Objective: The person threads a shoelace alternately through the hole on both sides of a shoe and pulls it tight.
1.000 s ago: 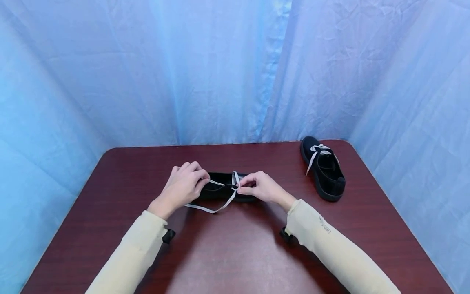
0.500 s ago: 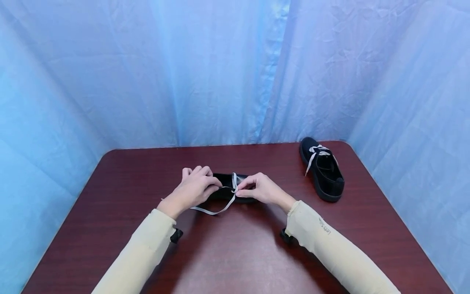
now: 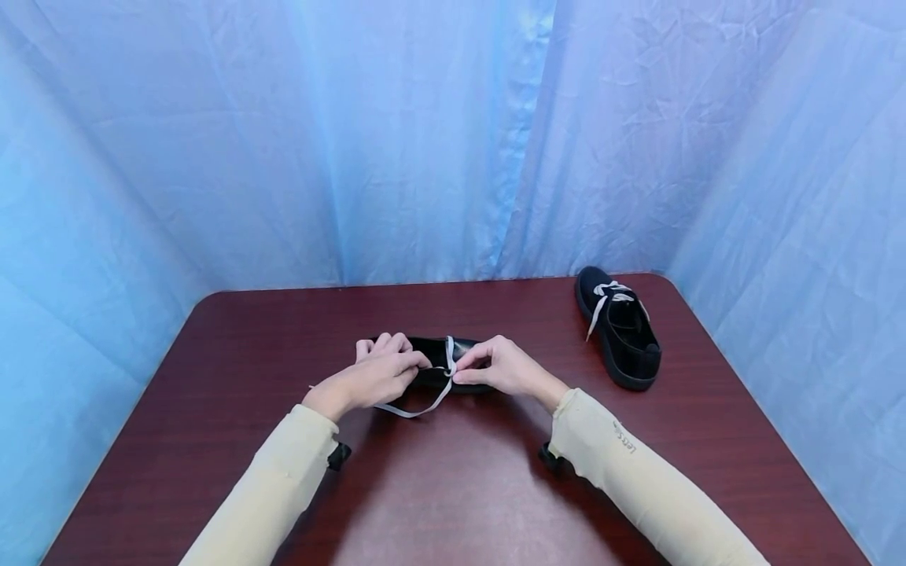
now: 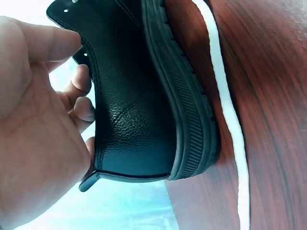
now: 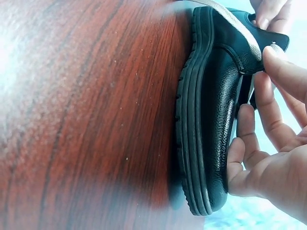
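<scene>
A black leather shoe (image 4: 136,91) rests upright on the table in front of me, its toe to the right. My left hand (image 3: 378,377) is at its opening, the thumb outside the near edge and fingertips inside, gripping that edge beside the eyelets. A white shoelace (image 3: 432,406) runs through an eyelet and hangs in a loose curve over the near side. At the eyelet flap, my right hand (image 3: 506,368) pinches the lace between thumb and index finger. The right hand's other fingers (image 5: 247,120) lie over the front of the shoe. Both index fingertips are partly hidden.
A second black shoe (image 3: 632,352) with white laces stands at the back right of the dark red wooden table (image 3: 453,487). Light blue curtains (image 3: 425,141) hang behind the table and along both sides.
The left hand has moved right along the shoe from its heel end towards the eyelets; the lace that stretched to its fingers is now much shorter. The right hand has stayed at the eyelets.
</scene>
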Available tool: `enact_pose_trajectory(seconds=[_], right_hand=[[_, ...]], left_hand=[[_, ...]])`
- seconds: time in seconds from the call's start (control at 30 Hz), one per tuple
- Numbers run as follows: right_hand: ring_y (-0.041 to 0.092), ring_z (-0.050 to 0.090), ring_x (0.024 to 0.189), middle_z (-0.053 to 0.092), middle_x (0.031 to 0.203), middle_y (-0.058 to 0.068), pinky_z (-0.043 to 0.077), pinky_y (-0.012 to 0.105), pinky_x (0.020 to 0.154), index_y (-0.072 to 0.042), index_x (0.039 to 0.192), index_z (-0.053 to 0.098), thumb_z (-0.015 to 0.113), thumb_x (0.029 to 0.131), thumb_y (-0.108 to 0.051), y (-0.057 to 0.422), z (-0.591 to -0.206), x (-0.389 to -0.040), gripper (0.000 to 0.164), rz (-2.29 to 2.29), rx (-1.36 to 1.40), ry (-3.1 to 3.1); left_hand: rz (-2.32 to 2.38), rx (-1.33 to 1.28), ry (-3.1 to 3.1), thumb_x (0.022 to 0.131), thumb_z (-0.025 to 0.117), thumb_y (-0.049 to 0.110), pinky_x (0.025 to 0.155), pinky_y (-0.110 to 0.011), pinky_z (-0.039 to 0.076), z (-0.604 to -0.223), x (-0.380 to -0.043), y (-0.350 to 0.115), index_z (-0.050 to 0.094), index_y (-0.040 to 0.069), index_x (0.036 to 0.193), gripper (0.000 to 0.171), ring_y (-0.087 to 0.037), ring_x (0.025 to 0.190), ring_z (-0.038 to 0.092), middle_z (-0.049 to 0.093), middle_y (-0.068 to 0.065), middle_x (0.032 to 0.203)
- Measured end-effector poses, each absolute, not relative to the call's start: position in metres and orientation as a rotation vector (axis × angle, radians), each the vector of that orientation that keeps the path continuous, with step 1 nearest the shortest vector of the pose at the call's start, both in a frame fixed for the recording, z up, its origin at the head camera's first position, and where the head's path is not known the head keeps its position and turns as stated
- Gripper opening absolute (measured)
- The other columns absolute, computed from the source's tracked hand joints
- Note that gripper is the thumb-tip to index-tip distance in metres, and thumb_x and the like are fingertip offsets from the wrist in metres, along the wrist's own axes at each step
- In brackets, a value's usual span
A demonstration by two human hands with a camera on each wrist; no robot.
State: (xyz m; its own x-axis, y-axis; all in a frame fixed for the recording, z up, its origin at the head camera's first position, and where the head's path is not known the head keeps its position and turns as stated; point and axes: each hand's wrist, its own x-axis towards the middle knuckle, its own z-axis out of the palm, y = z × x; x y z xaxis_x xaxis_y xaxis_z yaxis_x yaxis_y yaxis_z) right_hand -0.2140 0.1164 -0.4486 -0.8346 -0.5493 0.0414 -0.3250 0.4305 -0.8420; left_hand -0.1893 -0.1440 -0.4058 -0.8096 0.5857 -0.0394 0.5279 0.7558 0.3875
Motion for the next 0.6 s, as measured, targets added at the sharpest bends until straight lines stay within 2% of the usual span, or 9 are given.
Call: enact_pose_trajectory(seconds=[0.1, 0.23, 0.37, 0.6], right_hand=[[0.011, 0.064, 0.086, 0.074, 0.089, -0.009, 0.052, 0.032, 0.080, -0.019, 0.091, 0.082, 0.083, 0.086, -0.020, 0.117, -0.447, -0.214, 0.005, -1.349, -0.761, 2.453], [0.012, 0.063, 0.085, 0.074, 0.087, -0.010, 0.051, 0.032, 0.080, -0.021, 0.090, 0.082, 0.083, 0.086, -0.021, 0.118, -0.446, -0.213, 0.005, -1.328, -0.743, 2.458], [0.013, 0.062, 0.085, 0.074, 0.086, -0.010, 0.050, 0.030, 0.079, -0.021, 0.091, 0.082, 0.083, 0.087, -0.022, 0.120, -0.445, -0.214, 0.004, -1.318, -0.745, 2.455], [0.013, 0.063, 0.085, 0.074, 0.085, -0.011, 0.050, 0.030, 0.078, -0.022, 0.091, 0.082, 0.082, 0.087, -0.026, 0.119, -0.446, -0.215, 0.005, -1.308, -0.730, 2.463]], left_hand=[[0.591, 0.927, 2.800, 0.102, 0.055, 0.017, 0.091, -0.054, 0.025, -0.408, -0.191, -0.146, 0.070, 0.020, 0.110, 0.018, -0.021, 0.101, 0.044, 0.053, 0.004, 0.103], [0.615, 1.031, 2.885, 0.100, 0.064, 0.019, 0.090, -0.053, 0.025, -0.410, -0.192, -0.150, 0.071, 0.022, 0.100, 0.007, -0.018, 0.097, 0.048, 0.060, 0.010, 0.098], [0.527, 1.074, 3.035, 0.097, 0.069, 0.018, 0.090, -0.055, 0.027, -0.413, -0.192, -0.152, 0.074, 0.022, 0.097, 0.006, -0.017, 0.096, 0.053, 0.066, 0.011, 0.094], [0.371, 1.010, 3.238, 0.093, 0.073, 0.013, 0.089, -0.057, 0.031, -0.418, -0.192, -0.154, 0.075, 0.019, 0.093, 0.007, -0.019, 0.089, 0.053, 0.068, 0.007, 0.087]])
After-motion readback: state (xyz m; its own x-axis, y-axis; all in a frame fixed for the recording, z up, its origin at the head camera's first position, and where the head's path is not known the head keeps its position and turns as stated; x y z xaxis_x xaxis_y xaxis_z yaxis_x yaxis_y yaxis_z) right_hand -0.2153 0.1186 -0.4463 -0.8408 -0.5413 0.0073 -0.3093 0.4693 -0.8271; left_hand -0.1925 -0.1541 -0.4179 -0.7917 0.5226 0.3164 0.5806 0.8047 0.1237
